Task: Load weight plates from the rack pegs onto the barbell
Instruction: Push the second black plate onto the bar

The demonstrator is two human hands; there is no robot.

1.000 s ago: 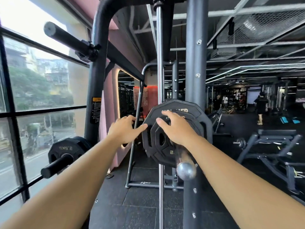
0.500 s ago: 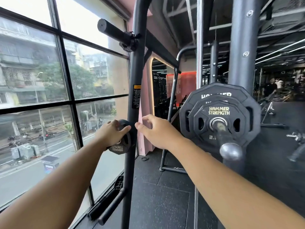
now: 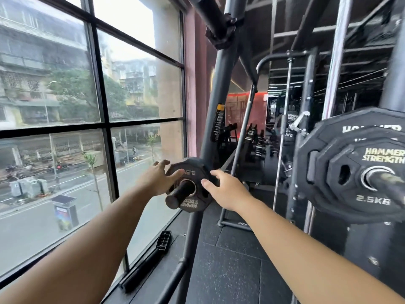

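Observation:
A small black 2.5 kg plate (image 3: pixel 191 205) hangs on a low rack peg (image 3: pixel 175 199) of the dark rack upright (image 3: pixel 211 130). My left hand (image 3: pixel 156 179) grips the plate's left edge, thumb on its face. My right hand (image 3: pixel 228 190) holds the plate's right edge, fingers curled over the rim. At the far right, the barbell sleeve (image 3: pixel 392 183) carries stacked black Hammer Strength plates (image 3: pixel 355 200), the front one marked 2.5 kg.
A large window (image 3: pixel 87 128) fills the left side. A bare upper peg (image 3: pixel 210 16) juts out overhead. A steel guide rod (image 3: pixel 282 137) and rack frame stand behind. A black bar (image 3: pixel 149 262) lies along the window sill on the rubber floor (image 3: pixel 228 260).
My view has swung left from the loaded barbell to the rack peg. Both hands left the barbell plates and closed in on the small plate on the peg.

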